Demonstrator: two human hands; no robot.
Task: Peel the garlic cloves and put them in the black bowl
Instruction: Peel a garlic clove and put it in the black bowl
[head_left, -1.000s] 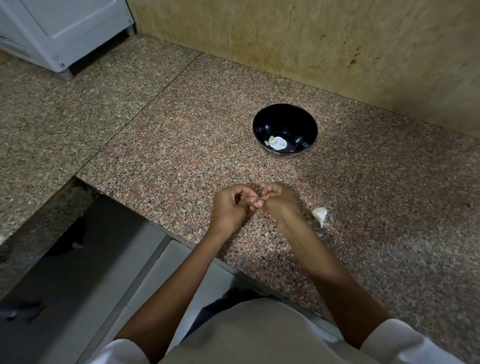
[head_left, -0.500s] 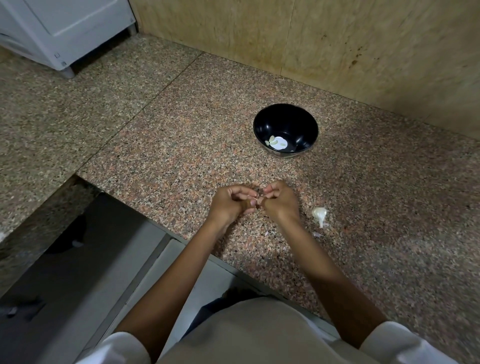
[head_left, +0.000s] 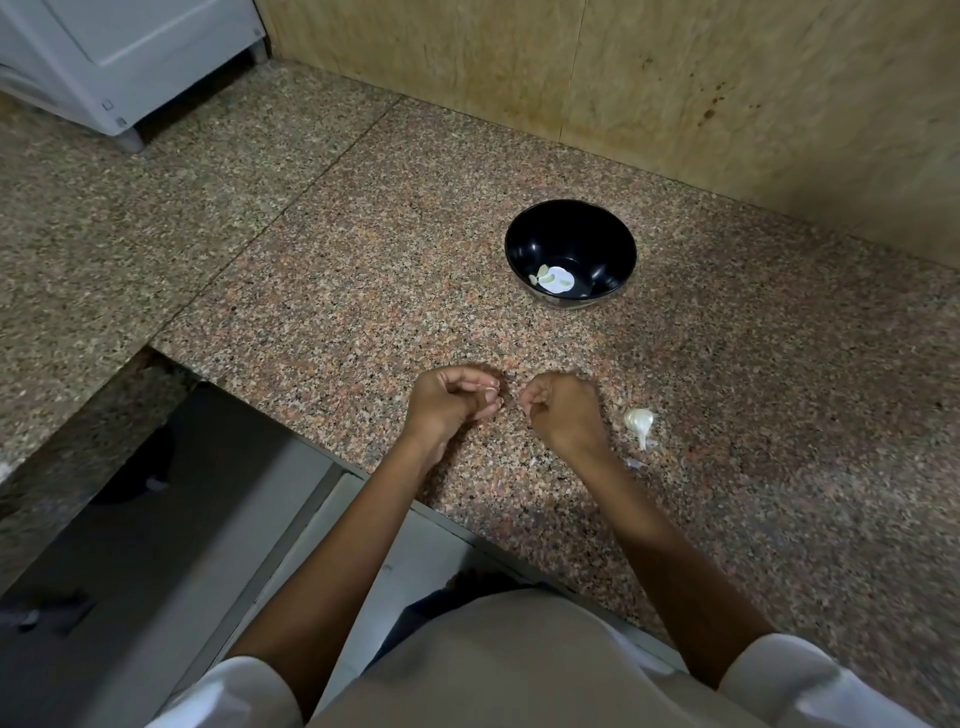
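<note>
The black bowl (head_left: 570, 254) stands on the granite counter (head_left: 363, 291) and holds a few peeled garlic cloves (head_left: 543, 275) near a white patch at its bottom. In front of it, near the counter edge, my left hand (head_left: 452, 402) has its fingers curled, and a small pale bit, seemingly a garlic clove (head_left: 491, 384), shows at the fingertips. My right hand (head_left: 563, 413) is a closed fist a short gap to its right, and its back hides whatever is inside. A garlic bulb piece (head_left: 639, 421) with a stem lies just right of that hand.
Small scraps of garlic skin (head_left: 634, 463) lie beside my right wrist. A wooden wall panel (head_left: 675, 88) runs behind the bowl. A white appliance (head_left: 130, 57) stands at the far left. The counter drops away at its front-left edge.
My two hands, which were pinched together at the fingertips, have pulled apart, leaving a small gap. The bowl and the bulb piece have not moved.
</note>
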